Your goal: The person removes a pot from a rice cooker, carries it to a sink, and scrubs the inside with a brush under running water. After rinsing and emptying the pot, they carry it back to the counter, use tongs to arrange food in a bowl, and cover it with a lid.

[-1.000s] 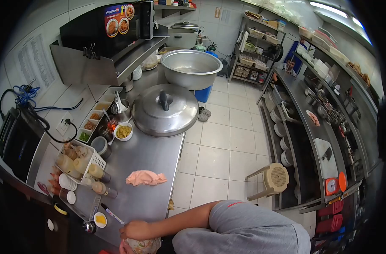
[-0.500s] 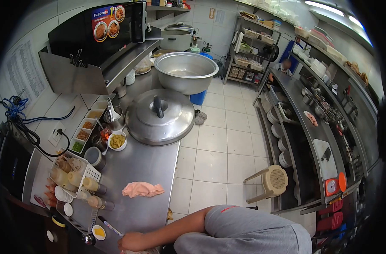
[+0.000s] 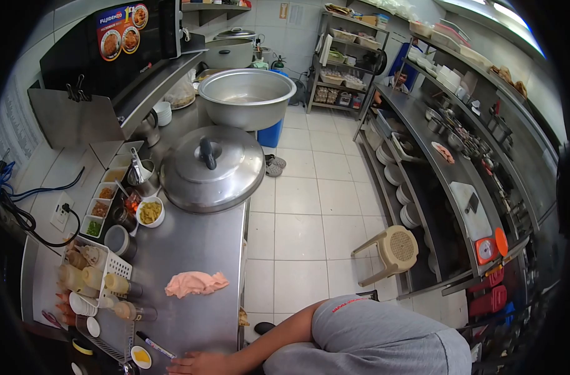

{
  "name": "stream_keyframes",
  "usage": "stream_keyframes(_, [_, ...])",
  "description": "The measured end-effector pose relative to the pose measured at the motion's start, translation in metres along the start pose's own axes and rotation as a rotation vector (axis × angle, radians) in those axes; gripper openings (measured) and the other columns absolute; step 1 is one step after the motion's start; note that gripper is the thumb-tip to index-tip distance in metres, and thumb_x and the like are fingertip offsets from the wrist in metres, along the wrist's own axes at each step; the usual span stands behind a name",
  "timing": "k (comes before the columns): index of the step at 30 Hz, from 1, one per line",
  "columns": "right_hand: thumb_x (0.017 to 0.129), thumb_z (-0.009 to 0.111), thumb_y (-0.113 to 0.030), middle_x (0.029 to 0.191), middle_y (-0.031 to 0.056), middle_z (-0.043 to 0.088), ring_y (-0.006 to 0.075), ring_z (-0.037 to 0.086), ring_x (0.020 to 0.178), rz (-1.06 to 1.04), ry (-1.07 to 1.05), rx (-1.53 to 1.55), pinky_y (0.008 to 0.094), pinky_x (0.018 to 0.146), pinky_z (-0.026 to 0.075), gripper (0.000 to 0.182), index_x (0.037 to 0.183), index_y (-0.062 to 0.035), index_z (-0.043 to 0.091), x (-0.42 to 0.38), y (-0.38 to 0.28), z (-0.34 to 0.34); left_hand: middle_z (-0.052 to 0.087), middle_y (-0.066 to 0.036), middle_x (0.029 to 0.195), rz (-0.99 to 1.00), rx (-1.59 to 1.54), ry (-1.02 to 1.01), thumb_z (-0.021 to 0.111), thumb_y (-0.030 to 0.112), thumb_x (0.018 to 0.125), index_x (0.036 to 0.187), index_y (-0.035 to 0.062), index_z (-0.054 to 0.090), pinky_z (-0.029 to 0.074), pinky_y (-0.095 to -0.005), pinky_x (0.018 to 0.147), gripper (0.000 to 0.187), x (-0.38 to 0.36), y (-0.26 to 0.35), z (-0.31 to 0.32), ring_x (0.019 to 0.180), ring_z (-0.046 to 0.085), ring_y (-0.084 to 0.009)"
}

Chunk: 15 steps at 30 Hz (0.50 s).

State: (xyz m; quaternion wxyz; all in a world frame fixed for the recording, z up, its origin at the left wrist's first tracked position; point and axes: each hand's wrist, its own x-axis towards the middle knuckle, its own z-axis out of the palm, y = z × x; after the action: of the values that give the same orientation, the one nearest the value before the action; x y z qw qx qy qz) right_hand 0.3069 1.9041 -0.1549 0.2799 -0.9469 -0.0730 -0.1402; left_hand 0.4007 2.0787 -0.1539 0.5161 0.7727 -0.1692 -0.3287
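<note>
My right hand (image 3: 199, 363) rests on the steel counter (image 3: 194, 244) at the bottom of the view, its fingers stretched out and apart. Near its fingertips lies a marker pen (image 3: 155, 344), and just beyond is a small white dish (image 3: 140, 357) with something yellow in it. A crumpled pink cloth (image 3: 196, 284) lies further up the counter, apart from the hand. The lower edge of the hand is cut off by the frame. My left hand is out of view.
Sauce bottles (image 3: 123, 285) and a white basket (image 3: 120, 267) line the counter's left side. Beyond stand a bowl of yellow-green pieces (image 3: 150, 212), a large lid (image 3: 213, 178) and a wide metal pot (image 3: 247, 109). A beige stool (image 3: 395, 250) stands in the aisle. One person (image 3: 394, 80) is at the back.
My right hand has gone from curled to flat with fingers extended, lower in the view. The whole scene has shifted left as the camera turned right.
</note>
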Motion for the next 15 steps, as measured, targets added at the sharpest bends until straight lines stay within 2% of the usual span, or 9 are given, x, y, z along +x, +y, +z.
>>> stream_keyframes(3, [0.084,0.057,-0.055,0.147,0.0157,0.04,0.0363,0.041,0.132,0.059,-0.012,0.056,0.0482,0.104,0.039,0.079,0.144,-0.0076,0.037,-0.001,-0.006,-0.01,0.036,-0.016,0.147,0.002,-0.076,-0.051,0.044,0.033,0.102,0.151,0.0145,0.021,0.036,-0.0446,0.108,0.057,0.005,-0.008,-0.004,0.127,0.045,-0.0323])
stream_keyframes(5, [0.083,0.059,-0.033,0.139,0.0081,0.049,0.0266,0.045,0.128,0.061,0.174,0.054,0.0448,0.093,0.045,0.057,0.131,-0.0041,0.05,-0.003,-0.003,0.001,0.035,-0.016,0.148,0.005,-0.189,-0.114,0.043,0.033,0.102,0.152,0.016,0.019,0.035,-0.0457,0.109,0.058,0.011,-0.017,-0.009,0.127,0.045,-0.0332])
stream_keyframes(7, [0.085,0.058,-0.035,0.138,0.0129,0.051,0.0306,0.045,0.128,0.067,0.145,0.108,0.0458,0.095,0.044,0.056,0.13,-0.0013,0.052,-0.003,-0.004,-0.007,0.033,-0.016,0.149,-0.009,-0.322,-0.197,0.043,0.033,0.102,0.153,0.0175,0.017,0.034,-0.0468,0.109,0.059,0.01,-0.011,-0.008,0.127,0.044,-0.0341])
stream_keyframes(8, [0.087,0.056,-0.033,0.131,0.0125,0.056,0.0312,0.048,0.124,0.085,0.214,0.134,0.0469,0.094,0.044,0.05,0.126,-0.0023,0.055,-0.003,-0.004,-0.006,0.023,-0.02,0.154,-0.039,-0.369,-0.212,0.039,0.04,0.102,0.154,0.0222,0.011,0.027,-0.0562,0.112,0.061,0.004,0.0,-0.005,0.126,0.042,-0.043])
stream_keyframes(9, [0.088,0.055,-0.03,0.123,0.0122,0.06,0.0317,0.05,0.12,0.102,0.278,0.163,0.0479,0.093,0.044,0.044,0.122,-0.0033,0.058,-0.003,-0.006,-0.006,0.023,-0.02,0.154,-0.039,-0.372,-0.211,0.039,0.04,0.102,0.154,0.0222,0.011,0.027,-0.0562,0.112,0.061,0.011,-0.009,-0.004,0.126,0.042,-0.043])
stream_keyframes(11, [0.089,0.055,-0.03,0.123,0.012,0.06,0.0319,0.049,0.121,0.187,0.265,0.17,0.0472,0.095,0.042,0.043,0.122,-0.0039,0.058,-0.005,-0.008,-0.013,0.047,-0.016,0.138,-0.05,-0.94,-0.181,0.038,0.034,0.103,0.14,0.004,0.039,0.042,-0.0369,0.1,0.047,0.04,-0.039,0.001,0.126,0.048,-0.0253])
stream_keyframes(12, [0.089,0.055,-0.029,0.122,0.0118,0.061,0.0321,0.049,0.122,0.275,0.255,0.173,0.0464,0.096,0.04,0.041,0.123,-0.0044,0.057,-0.005,-0.01,-0.015,0.047,-0.016,0.138,-0.05,-0.948,-0.17,0.038,0.034,0.103,0.14,0.004,0.039,0.042,-0.0369,0.1,0.047,0.035,-0.038,-0.005,0.126,0.048,-0.0253])
stream_keyframes(14, [0.09,0.057,-0.03,0.123,0.0113,0.06,0.0313,0.048,0.123,0.379,0.442,0.017,0.0476,0.101,0.035,0.041,0.122,-0.0052,0.058,-0.004,-0.016,-0.011,0.022,-0.015,0.156,0.207,-0.329,0.211,0.029,0.041,0.104,0.153,0.0111,0.015,0.026,-0.0405,0.114,0.059,0.023,-0.022,-0.006,0.144,0.023,-0.0277])
stream_keyframes(15, [0.088,0.059,-0.037,0.129,0.0108,0.056,0.0296,0.047,0.124,0.303,0.6,-0.158,0.0463,0.101,0.035,0.046,0.122,-0.0065,0.058,-0.002,-0.019,-0.008,0.024,-0.011,0.155,0.342,-0.224,0.262,0.033,0.043,0.103,0.151,0.0208,0.023,0.016,-0.0425,0.118,0.054,0.011,-0.01,-0.014,0.141,0.028,-0.0268])
